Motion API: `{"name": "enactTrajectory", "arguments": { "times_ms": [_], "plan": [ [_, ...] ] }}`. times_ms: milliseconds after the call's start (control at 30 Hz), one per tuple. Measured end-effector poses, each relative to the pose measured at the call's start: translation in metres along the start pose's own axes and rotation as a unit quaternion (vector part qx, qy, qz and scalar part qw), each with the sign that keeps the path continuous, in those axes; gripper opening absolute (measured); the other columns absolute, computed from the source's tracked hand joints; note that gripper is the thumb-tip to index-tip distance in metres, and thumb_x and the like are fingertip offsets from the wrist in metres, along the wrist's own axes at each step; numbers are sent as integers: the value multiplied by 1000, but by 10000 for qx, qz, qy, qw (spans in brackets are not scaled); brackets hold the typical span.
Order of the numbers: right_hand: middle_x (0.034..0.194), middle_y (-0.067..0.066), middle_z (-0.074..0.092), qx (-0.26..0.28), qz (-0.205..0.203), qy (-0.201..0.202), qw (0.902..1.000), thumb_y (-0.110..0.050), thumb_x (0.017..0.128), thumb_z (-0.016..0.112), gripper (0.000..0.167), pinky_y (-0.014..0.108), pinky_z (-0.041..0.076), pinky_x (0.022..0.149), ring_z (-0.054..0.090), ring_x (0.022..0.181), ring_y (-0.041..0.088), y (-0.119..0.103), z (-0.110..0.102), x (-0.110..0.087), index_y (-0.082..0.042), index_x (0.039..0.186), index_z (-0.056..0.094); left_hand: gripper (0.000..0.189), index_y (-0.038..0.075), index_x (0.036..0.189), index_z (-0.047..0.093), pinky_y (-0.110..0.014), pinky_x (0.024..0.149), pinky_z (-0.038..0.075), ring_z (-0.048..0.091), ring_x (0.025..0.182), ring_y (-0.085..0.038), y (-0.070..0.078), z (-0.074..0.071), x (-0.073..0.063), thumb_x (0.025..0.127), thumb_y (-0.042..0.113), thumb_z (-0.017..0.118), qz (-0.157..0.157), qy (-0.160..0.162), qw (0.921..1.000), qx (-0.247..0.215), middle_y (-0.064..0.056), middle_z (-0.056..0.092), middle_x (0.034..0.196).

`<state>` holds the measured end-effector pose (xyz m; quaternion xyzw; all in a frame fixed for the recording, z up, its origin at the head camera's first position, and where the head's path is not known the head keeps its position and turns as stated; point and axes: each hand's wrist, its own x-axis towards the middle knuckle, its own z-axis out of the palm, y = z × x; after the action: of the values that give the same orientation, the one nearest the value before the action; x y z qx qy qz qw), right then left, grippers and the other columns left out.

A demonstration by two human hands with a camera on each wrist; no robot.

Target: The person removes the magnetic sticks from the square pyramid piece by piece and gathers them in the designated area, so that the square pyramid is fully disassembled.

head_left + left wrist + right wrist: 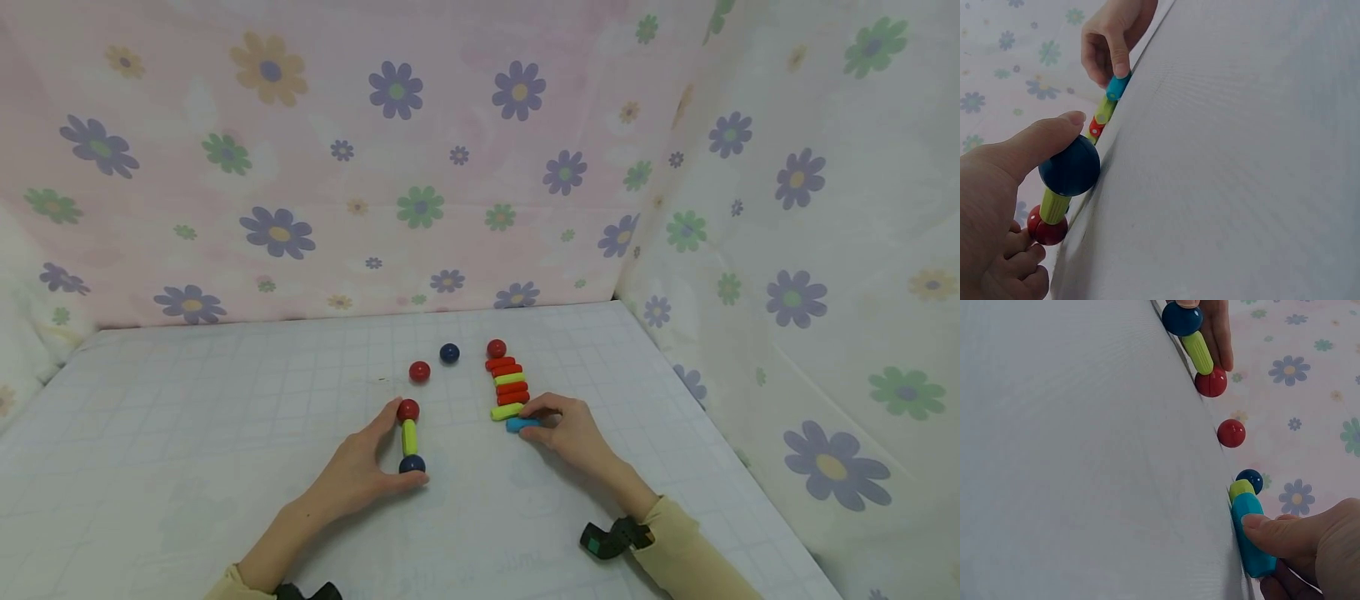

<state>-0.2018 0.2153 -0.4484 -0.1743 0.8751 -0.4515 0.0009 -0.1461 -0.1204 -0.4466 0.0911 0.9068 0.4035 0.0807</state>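
Two hands curled: left hand [358, 473] gripping ball-and-rod piece [409, 437], right hand [567, 431] pinching blue rod [519, 424].

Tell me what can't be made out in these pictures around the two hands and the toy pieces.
- Head view: the near end of the blue rod is covered by the right hand.
- Left wrist view: the row of rods is seen end-on, so its pieces cannot be counted.
- Right wrist view: the row hides behind the blue rod; only one yellow-green tip shows.
- Head view: the left hand hides its palm, so its contact with the yellow-green rod is unclear.
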Motion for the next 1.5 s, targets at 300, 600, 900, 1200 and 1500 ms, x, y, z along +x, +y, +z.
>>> {"name": "enactTrajectory", "arguments": {
  "times_ms": [300,600,900,1200,1500],
  "plan": [
    [100,-6,73,-180,-242,404,9987,-14,86,79,17,38,55,87,63,96,18,-9,-4,5,-16,102,74,113,16,160,24,-55,115,36,34,148,-32,-2,0,0,72,56,84,86,-6,10000,-17,-10,34,161],
    [108,4,73,189,-377,-81,9991,-20,87,79,30,50,55,92,65,103,25,-55,31,35,-8,114,72,112,17,159,26,-55,114,37,35,147,-33,-3,0,-1,72,55,85,39,54,10000,-50,-10,36,160],
    [111,3,73,-252,-546,-1104,9921,-27,90,76,35,36,56,93,64,104,19,-83,84,69,-9,119,70,111,15,160,25,-56,114,36,34,148,-31,-4,2,-2,74,53,84,199,41,9996,-193,-9,35,161],
    [110,-3,72,-333,-535,-1518,9864,-24,90,76,35,22,52,91,63,99,10,-81,110,83,-12,122,70,108,14,160,24,-54,115,37,37,146,-30,-4,0,-2,77,47,84,482,29,9986,-205,-9,36,160],
    [105,-5,71,-522,-424,-1106,9916,-26,90,76,31,20,52,84,60,92,11,-72,103,73,-15,119,72,102,12,157,31,-54,115,36,39,144,-35,-8,-6,0,77,42,85,700,36,9975,103,-15,39,157]
  ]
}}
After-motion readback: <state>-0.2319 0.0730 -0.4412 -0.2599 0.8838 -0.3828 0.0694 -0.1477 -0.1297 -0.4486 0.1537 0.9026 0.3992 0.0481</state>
